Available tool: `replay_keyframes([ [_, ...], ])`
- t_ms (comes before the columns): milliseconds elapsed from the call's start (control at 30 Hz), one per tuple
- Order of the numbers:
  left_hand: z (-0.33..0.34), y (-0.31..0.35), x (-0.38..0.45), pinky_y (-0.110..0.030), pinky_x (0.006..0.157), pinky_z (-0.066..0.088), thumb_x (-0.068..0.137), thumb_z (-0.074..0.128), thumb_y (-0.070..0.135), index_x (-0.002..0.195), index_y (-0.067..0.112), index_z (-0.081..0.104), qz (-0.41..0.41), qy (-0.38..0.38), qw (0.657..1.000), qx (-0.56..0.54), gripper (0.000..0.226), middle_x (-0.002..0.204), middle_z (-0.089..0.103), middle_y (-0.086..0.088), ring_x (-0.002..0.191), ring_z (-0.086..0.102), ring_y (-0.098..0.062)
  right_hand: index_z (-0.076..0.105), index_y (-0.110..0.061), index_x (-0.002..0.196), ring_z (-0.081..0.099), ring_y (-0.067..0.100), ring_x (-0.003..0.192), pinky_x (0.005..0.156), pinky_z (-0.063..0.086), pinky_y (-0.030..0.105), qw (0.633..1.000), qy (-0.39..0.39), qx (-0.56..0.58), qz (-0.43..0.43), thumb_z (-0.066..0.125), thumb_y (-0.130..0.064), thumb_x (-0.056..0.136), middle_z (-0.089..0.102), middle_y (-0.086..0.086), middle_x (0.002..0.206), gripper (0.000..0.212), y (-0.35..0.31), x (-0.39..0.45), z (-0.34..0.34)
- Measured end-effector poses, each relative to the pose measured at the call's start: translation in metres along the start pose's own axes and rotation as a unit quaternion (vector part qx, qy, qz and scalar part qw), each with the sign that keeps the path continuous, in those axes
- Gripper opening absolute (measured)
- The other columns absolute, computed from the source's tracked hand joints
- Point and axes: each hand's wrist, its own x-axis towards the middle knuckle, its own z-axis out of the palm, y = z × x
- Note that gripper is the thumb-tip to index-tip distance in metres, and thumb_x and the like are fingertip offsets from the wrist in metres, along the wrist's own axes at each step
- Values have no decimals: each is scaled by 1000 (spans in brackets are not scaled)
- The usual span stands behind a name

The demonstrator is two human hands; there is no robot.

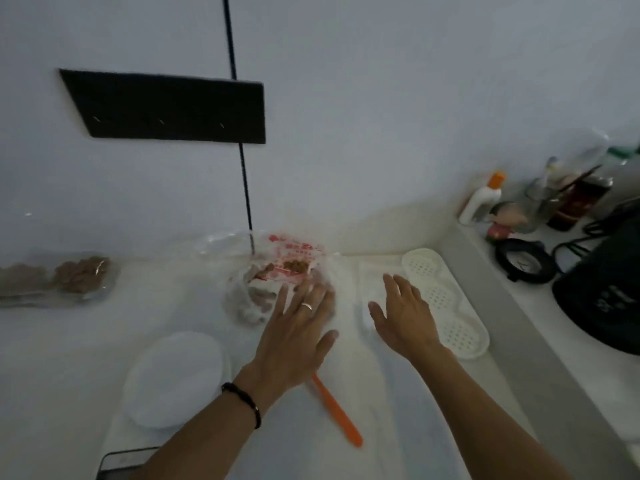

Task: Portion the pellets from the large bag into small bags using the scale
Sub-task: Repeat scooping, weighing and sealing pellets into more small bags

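A large clear bag [277,268] with red print and brown pellets stands open at the back middle of the white table. My left hand [298,327] stretches toward it with straight, spread fingers that reach its front edge. My right hand [403,313] hovers open just right of it, above a flat stack of small clear bags [375,282]. A white scale [173,379] with a round platform sits at the front left. An orange scoop handle [341,415] lies under my left wrist. Small filled pellet bags [65,277] lie at the far left.
A white perforated tray [446,303] lies along the right side. Beyond a raised ledge stand bottles [483,199], a glass, a black round lid [523,259] and a black appliance [602,299]. A black cord [244,181] hangs down the wall behind the bag. A phone corner [121,460] shows at the bottom left.
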Motion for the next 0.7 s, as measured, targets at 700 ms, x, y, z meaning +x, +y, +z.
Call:
replay_keyframes([
  [700, 64, 78, 55, -49, 116, -18, 99, 38, 43, 144, 13, 36, -17, -157, 988, 3, 54, 136, 52, -6, 130, 45, -21, 49, -4, 124, 63, 33, 104, 87, 49, 33, 946, -15, 284, 155, 50, -6, 91, 67, 15, 109, 34, 67, 29, 40],
])
